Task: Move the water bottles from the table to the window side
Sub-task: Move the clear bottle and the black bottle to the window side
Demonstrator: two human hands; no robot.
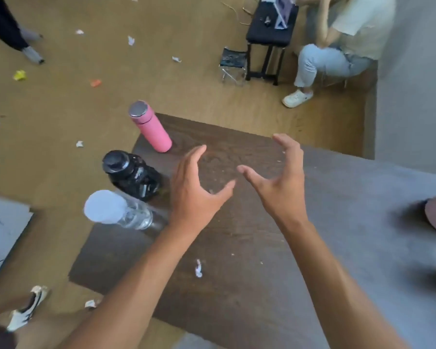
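Observation:
Three bottles stand in a row along the left edge of a dark wooden table (pixel 237 248). Farthest is a pink bottle (pixel 152 129) with a silver cap. In the middle is a black bottle (pixel 132 175). Nearest is a clear bottle (pixel 126 212) with a white cap. My left hand (pixel 196 187) hovers over the table just right of the black and clear bottles, fingers spread, holding nothing. My right hand (pixel 280 180) hovers beside it, farther right, also spread and empty.
A person (pixel 337 46) sits at the back right beside a black stool (pixel 269 34) and a small folding stool (pixel 232 66). Paper scraps litter the brown floor (pixel 86 84). A grey surface (pixel 388 210) adjoins the table on the right. Another person's foot (pixel 28 308) is near left.

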